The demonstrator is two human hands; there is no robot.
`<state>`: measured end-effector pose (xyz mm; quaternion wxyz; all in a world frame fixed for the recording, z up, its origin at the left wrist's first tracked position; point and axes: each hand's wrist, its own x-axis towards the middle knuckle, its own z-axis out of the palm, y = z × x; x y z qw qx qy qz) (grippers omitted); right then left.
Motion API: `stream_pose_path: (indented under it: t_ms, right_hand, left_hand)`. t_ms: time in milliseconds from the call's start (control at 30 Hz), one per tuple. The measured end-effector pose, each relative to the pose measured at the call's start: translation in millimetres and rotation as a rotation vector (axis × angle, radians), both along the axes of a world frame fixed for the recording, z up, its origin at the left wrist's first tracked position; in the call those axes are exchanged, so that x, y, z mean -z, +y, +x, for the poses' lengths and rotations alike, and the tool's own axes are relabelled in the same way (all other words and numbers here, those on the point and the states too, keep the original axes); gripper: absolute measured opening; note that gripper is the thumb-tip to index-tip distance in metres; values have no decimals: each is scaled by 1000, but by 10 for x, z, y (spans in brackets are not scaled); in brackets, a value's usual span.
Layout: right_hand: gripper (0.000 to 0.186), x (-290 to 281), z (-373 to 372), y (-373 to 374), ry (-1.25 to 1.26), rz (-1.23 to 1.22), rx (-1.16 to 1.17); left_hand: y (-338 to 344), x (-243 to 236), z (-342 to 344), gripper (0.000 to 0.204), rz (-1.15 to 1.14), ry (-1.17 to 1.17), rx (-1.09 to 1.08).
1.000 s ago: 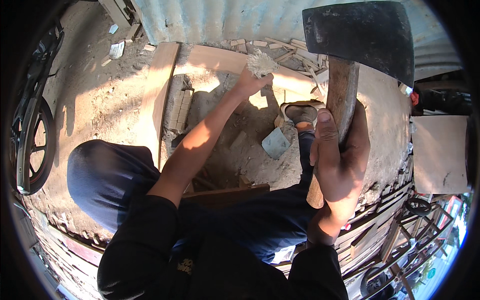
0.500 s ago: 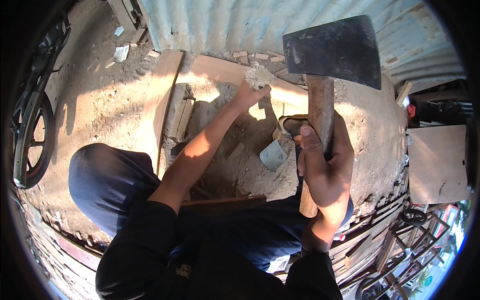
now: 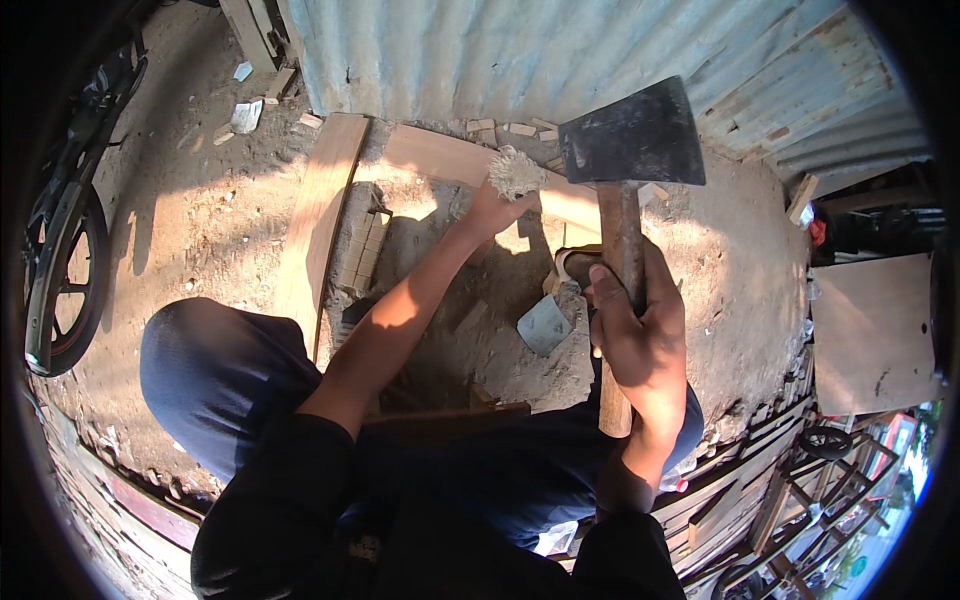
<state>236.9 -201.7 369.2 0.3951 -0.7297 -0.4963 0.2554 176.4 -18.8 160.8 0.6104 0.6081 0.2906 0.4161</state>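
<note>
My right hand grips the wooden handle of an axe, its dark head raised on the right side of the view. My left hand, reaching forward, is closed on an upright object with a pale, frayed top; the rest of it is mostly hidden by the hand. Behind that hand a light board lies crosswise on the dirt, and another long board runs along the left. Beside the left board is a group of small wooden blocks. My shoe shows behind my right hand.
A corrugated metal wall stands at the back. A two-wheeler's black wheel is at the far left. At right are a plywood sheet, stacked timber and a wheeled metal frame. A greyish flat piece lies on the dirt.
My right hand and the axe have moved left and down in the view, with the axe head smaller. My left hand stays closed on the frayed-topped object, slightly lower in the view.
</note>
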Motion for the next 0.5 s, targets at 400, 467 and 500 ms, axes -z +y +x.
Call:
stream_pose_path:
  t_ms: [400, 467, 500]
  right_hand:
    - [26, 445, 34, 197, -355, -1, -99]
    - [26, 283, 71, 181, -142, -87, -75]
    - [29, 230, 68, 143, -33, -185, -29]
  left_hand:
    - [28, 60, 12, 32, -298, -224, 76]
    - [38, 40, -31, 30, -249, 4, 50]
    - [1, 58, -19, 30, -232, 115, 50]
